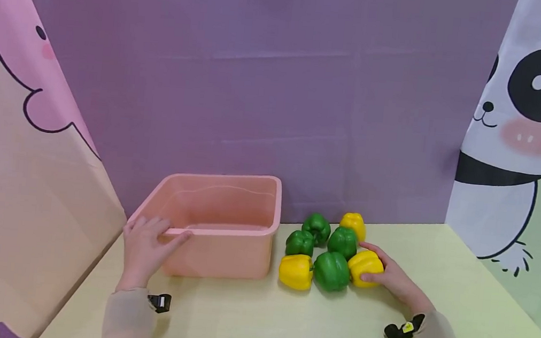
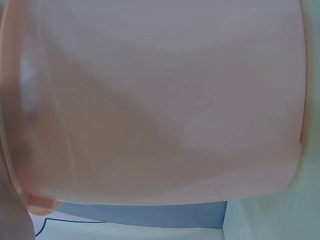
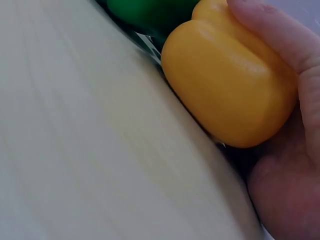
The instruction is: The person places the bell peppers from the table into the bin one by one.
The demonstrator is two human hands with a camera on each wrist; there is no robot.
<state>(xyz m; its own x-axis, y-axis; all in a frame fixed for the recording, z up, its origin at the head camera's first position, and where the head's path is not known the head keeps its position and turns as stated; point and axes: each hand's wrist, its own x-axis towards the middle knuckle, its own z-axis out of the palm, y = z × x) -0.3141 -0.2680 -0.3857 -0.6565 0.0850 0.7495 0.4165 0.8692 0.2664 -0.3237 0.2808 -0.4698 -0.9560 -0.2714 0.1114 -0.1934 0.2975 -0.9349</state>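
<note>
Pepper (image 1: pixel 363 264), glossy yel. & lobed, pinched in R hand (image 1: pixel 397 279), L hand (image 1: pixel 145 246) curled over pink bin (image 1: pixel 219 256).

- Head view?
- From above the near side of the tabletop (image 1: pixel 285 328), facing forward and down, far enough back to include its far right corner.
- Left wrist?
- Very close to the pink bin (image 2: pixel 165 110), facing its near wall, rolled sideways: rim (image 2: pixel 12 55) left, tabletop right.
- Right wrist?
- Low over the tabletop, tilted, close on a yellow pepper (image 3: pixel 225 85).
- Overlap?
- Head and left share the bin; head and right, that pepper.
</note>
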